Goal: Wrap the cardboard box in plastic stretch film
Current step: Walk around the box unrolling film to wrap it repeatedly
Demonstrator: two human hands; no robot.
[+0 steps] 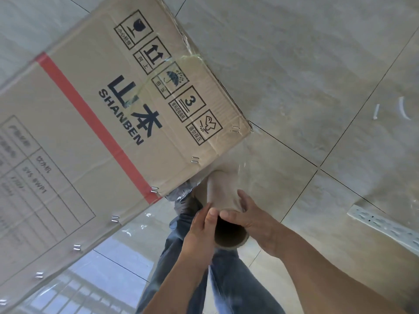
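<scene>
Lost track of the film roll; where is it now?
Head view, lower centre: the film roll is held between both hands, just off the cardboard box near its red-taped corner.

place: indoor room with a hard floor, likely storage or a packing spot in a shop or home; exact kind can't tell
floor: large glossy grey-beige tiles [294, 64] with dark grout lines, wide open area
goods: big cardboard shipping box [108, 123] with handling symbols, brand print, red tape [95, 125] and staples; a spec table is printed on its side
drain: white slotted floor drain cover [383, 225] set into the tiles near the right edge
light: window-grid reflection [68, 293] on the glossy tiles at bottom left, daylight
</scene>
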